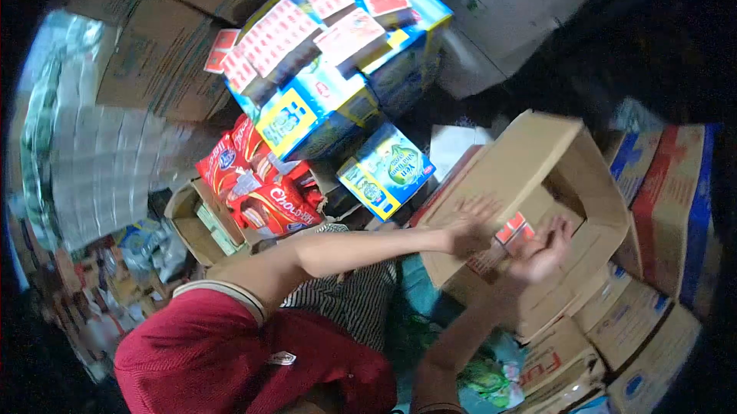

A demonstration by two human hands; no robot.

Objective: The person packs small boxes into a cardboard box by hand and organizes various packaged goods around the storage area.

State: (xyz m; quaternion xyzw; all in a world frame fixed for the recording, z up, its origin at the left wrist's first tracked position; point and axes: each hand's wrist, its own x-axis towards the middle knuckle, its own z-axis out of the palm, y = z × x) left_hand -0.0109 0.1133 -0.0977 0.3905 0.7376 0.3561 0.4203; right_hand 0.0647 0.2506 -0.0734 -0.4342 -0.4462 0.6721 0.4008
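My left hand (pixel 470 224) reaches over the near flap of a large open cardboard box (pixel 537 145). Its fingers are spread, slightly blurred, and nothing shows in them. My right hand (pixel 542 251) is at the box's opening, its fingers curled upward. Against its palm are small red packs (pixel 514 228) with pale edges, between the two hands. The inside of the box is partly hidden by my hands and the flap.
Rows of similar red-and-white packs (pixel 280 34) lie on blue-yellow cartons (pixel 307 111). A smaller blue carton (pixel 390 171) stands nearby. Red Choco-Pie bags (pixel 269 203) fill an open box at left. Stacked cartons (pixel 626 306) stand at right, wrapped bundles (pixel 84 153) at far left.
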